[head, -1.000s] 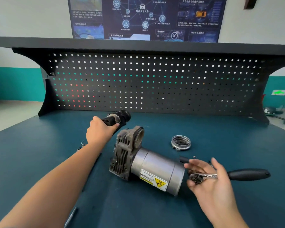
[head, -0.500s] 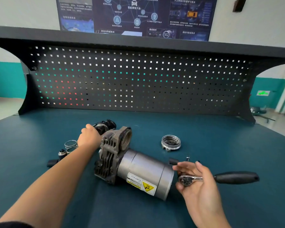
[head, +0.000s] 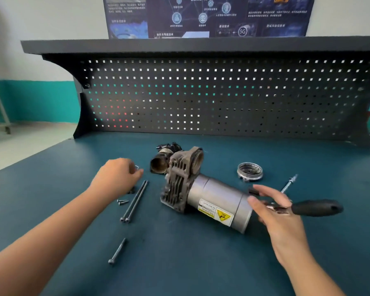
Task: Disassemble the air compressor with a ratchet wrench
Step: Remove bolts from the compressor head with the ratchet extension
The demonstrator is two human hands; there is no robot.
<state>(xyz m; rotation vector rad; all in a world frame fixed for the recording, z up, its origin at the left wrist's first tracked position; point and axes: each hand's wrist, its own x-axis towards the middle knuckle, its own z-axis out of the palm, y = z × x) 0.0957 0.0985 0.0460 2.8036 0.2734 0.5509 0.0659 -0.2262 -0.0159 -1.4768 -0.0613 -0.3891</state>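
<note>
Plainly, risks first, then what has changed.

Compressor: the grey cylindrical air compressor with a ribbed cast head and a yellow warning label (head: 209,193) lies on its side near the middle of the dark teal bench top (head: 179,263), with neither hand on it; being round, it could roll if knocked.

Right hand: the right hand (head: 273,212) grips the steel ratchet wrench with the black handle (head: 314,207) near its head, fingers partly spread. So loose a hold, just beside the motor end, could let the tool slip or strike the casing.

Left hand: the left hand (head: 115,176) hovers, fingers curled and holding nothing, over small parts toward the left edge; whether it touches them I cannot tell. A careless sweep could scatter the short screws (head: 122,201).

Loose bolts: two long dark bolts (head: 135,200) lie side by side, and a single bolt (head: 116,252) nearer the front edge could roll off.

Removed parts: the black-and-brown cylinder piece (head: 162,160) rests touching the head's far side; a ribbed metal ring (head: 250,171) sits toward the back.

Changed: the left hand gripped that cylinder piece a second ago; it now lies released, and the hand has drawn left.
</note>
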